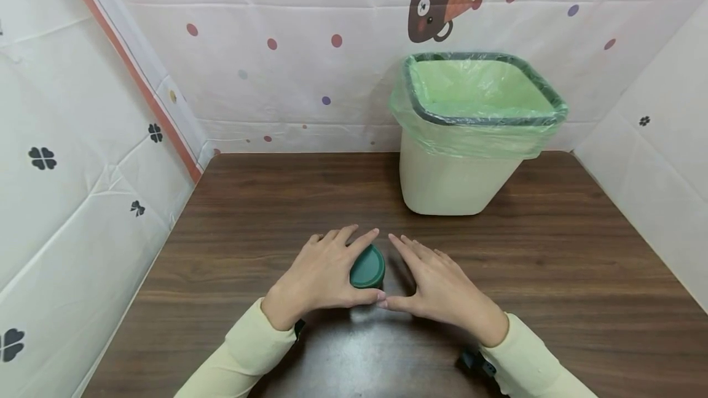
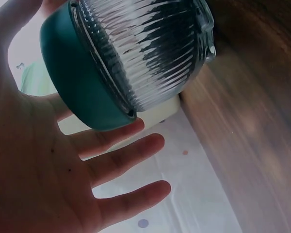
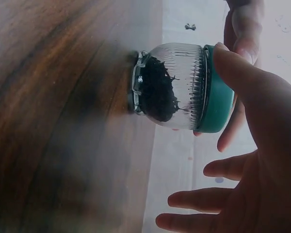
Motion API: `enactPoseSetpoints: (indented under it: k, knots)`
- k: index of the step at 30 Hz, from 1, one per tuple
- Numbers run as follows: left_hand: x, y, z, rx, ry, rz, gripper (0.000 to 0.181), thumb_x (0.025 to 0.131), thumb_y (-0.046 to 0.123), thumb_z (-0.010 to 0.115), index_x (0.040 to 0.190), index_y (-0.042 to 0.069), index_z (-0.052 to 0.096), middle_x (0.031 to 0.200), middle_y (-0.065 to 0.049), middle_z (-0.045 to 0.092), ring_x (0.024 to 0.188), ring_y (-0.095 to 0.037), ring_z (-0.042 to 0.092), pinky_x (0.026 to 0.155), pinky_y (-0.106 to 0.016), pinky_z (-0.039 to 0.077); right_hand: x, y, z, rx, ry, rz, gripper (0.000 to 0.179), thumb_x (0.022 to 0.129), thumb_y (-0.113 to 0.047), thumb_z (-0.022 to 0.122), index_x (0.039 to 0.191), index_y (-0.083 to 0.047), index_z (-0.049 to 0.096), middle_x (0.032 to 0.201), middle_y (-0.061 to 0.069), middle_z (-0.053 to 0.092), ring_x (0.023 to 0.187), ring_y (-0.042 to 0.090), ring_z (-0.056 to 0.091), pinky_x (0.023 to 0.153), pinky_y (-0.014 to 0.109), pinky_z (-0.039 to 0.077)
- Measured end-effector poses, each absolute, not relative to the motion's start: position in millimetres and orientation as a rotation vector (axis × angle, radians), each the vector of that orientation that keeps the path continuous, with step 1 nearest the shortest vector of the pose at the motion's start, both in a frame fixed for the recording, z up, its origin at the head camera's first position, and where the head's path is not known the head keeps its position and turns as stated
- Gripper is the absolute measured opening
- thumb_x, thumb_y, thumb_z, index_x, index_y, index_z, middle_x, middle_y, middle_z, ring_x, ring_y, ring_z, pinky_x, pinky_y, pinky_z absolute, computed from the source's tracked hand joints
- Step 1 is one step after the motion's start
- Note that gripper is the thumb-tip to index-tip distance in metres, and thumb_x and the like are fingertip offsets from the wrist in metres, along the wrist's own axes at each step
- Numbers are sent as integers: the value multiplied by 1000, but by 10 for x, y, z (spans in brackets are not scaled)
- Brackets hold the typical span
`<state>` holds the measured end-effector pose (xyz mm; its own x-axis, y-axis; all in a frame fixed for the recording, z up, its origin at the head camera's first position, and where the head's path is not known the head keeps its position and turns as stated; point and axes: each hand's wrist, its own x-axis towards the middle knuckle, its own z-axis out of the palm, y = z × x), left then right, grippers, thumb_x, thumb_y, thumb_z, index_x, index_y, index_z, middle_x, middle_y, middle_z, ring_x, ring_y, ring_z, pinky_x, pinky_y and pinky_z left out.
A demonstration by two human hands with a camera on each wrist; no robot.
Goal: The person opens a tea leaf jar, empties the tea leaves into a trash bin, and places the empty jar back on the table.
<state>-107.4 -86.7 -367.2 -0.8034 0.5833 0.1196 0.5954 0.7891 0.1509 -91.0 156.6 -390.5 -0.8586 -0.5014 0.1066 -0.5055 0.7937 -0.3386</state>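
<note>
A small glass jar with ribbed sides [image 2: 140, 48] stands upright on the table, seen from above mostly as its green lid [image 1: 367, 266]. Dark, stringy dried bits [image 3: 157, 90] fill its lower part. My left hand [image 1: 326, 272] is spread at the lid's left side, thumb on the near side and forefinger on the far side, fingers fairly straight. To the right of the jar, my right hand [image 1: 442, 284] is also spread, palm toward it. The two thumb tips meet or overlap just in front of the lid. Neither hand grips the jar.
A pale bin [image 1: 448, 177] lined with a green plastic bag [image 1: 481, 140] stands at the back right of the brown wooden table [image 1: 249, 214]. Patterned white sheets [image 1: 232, 78] hang behind and at both sides.
</note>
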Motion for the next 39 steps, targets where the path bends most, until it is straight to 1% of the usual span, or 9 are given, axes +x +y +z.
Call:
enactPoseSetpoints:
  k: [7,12,16,19,21,26,29,31,39]
  knots:
    - [-1060,-844,-3687,-992,-2905,-265,99,78,85,55,157,27,39,144,-12,52,117,-30,61,85,-53,52,-908,1546,-3941,863,-2938,647,113,78,-81,62,158,-6,32,151,21,45,128,41,53,95,58,49]
    - [-1063,-821,-3700,-1022,-2883,-276,94,81,79,58,155,23,43,142,-12,54,113,-29,62,82,-51,53,-902,1541,-3958,866,-2937,661,113,79,-80,62,157,-5,33,150,20,46,128,39,54,94,56,51]
    - [-1064,-802,-3719,-1041,-2853,-259,90,82,74,63,153,21,45,137,-12,56,107,-28,64,78,-47,55,-901,1530,-3973,862,-2939,674,113,78,-81,62,157,-6,33,149,19,47,128,38,54,93,56,51]
    - [-1061,-789,-3732,-1046,-2844,-234,88,82,71,65,152,21,47,133,-12,57,102,-26,64,76,-43,56,-899,1525,-3985,857,-2947,684,113,78,-81,62,157,-6,34,148,19,49,127,38,55,93,55,51]
    - [-1061,-783,-3741,-1044,-2847,-243,87,81,70,67,151,21,48,130,-12,58,97,-23,63,70,-38,55,-895,1523,-3987,856,-2955,684,113,78,-81,62,157,-6,34,147,19,50,127,37,55,93,55,51]
    - [-1066,-784,-3768,-1039,-2824,-323,79,78,62,73,142,19,56,115,-8,58,83,-16,57,58,-26,50,-881,1513,-3996,863,-2976,697,113,77,-80,64,156,-6,35,146,18,51,127,35,55,95,53,51]
    - [-1073,-789,-3783,-1036,-2794,-373,75,75,59,76,135,17,60,107,-5,58,79,-14,56,58,-25,49,-875,1504,-4000,867,-2980,718,113,77,-79,66,156,-5,36,145,18,52,126,35,56,95,52,51]
    - [-1081,-790,-3791,-1036,-2777,-408,74,73,58,77,132,16,61,105,-4,58,77,-14,56,59,-25,49,-874,1500,-3998,862,-2981,720,113,76,-78,67,156,-6,36,144,18,53,125,34,57,94,52,52]
    - [-1092,-774,-3803,-1026,-2763,-529,70,72,54,75,129,16,59,102,0,57,74,-11,53,58,-23,47,-874,1493,-4002,862,-2954,730,113,75,-78,69,155,-5,38,131,11,61,112,26,63,85,45,56]
